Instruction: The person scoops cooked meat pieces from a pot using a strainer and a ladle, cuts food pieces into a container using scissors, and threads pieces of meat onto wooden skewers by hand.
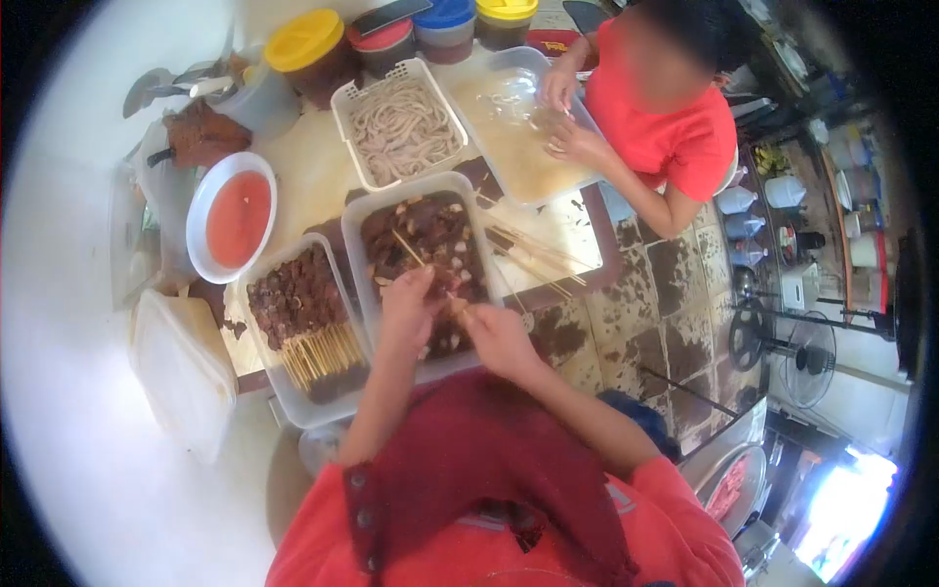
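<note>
Over a plastic tub (360,191) of dark marinated meat pieces (416,220), my two hands work close together. My left hand (409,301) is closed around a thin bamboo skewer (406,246), whose bare end points up and away from me. My right hand (497,338) pinches a small pale reddish piece of meat (457,303) beside the left fingers. To the left stands a second tub (328,403) with rows of finished meat skewers (293,293), their bare sticks (318,358) towards me. Loose bamboo skewers (536,256) lie to the right on the table.
A white basket (339,103) holds pale strips. Across the table, a person in red (675,127) has both hands at a tub (489,166) of cloudy liquid. At left are a bowl (199,220) of orange-red sauce and a lidded box (181,352). Lidded containers (303,39) line the back.
</note>
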Available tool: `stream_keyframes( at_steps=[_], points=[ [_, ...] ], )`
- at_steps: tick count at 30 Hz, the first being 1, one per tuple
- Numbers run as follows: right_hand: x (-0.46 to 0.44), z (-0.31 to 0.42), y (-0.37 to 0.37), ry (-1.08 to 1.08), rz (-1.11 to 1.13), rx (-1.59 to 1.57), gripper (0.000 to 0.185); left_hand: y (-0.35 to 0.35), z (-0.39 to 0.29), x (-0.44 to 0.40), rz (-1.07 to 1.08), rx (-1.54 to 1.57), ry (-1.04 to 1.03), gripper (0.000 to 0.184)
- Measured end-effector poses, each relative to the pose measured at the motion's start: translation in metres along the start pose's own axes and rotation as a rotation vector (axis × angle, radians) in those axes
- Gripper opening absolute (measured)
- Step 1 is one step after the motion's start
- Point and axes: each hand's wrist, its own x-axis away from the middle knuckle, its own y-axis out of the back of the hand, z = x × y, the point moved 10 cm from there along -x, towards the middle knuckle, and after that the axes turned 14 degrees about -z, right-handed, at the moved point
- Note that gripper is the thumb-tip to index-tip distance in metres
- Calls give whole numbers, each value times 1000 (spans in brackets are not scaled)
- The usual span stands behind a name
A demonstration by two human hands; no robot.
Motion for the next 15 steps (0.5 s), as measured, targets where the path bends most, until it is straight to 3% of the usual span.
stream_keyframes(
  at_steps=[11, 13, 15],
  points=[
    [-14, -7, -7, -95, 62, -52, 23, -2, 3, 3, -5, 12, -5, 22],
    [-15, -18, 0, -66, -19, -85, 24, -2, 0, 1, -9, 22, 26, 23],
    [-16, -30, 9, -77, -54, -81, 24, 29, -3, -20, -142, -467, -216, 28]
  ],
)
